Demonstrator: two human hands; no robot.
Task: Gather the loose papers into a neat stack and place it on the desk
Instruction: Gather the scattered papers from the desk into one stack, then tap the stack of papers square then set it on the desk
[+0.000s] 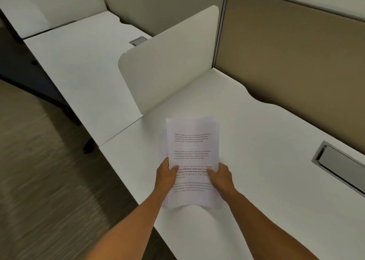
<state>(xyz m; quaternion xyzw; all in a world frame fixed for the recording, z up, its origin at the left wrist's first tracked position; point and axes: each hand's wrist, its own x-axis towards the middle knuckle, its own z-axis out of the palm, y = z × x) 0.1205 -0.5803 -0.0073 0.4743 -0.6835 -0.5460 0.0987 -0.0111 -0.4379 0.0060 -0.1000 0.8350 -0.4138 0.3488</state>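
A stack of white printed papers point(191, 147) is held over the white desk point(256, 180), a little left of its middle. The sheets are roughly aligned, with a few edges sticking out at the top right and left. My left hand point(166, 176) grips the stack's left edge, thumb on the top page. My right hand point(221, 177) grips the right edge the same way. The stack's lower edge curls slightly above the desk; I cannot tell whether it touches the surface.
A white divider panel point(169, 58) stands to the left of the desk, with a neighbouring desk point(83, 62) beyond it. A tan partition wall point(296, 52) runs along the back. A grey cable hatch point(339, 163) sits at the right. Carpeted floor point(39, 180) lies left.
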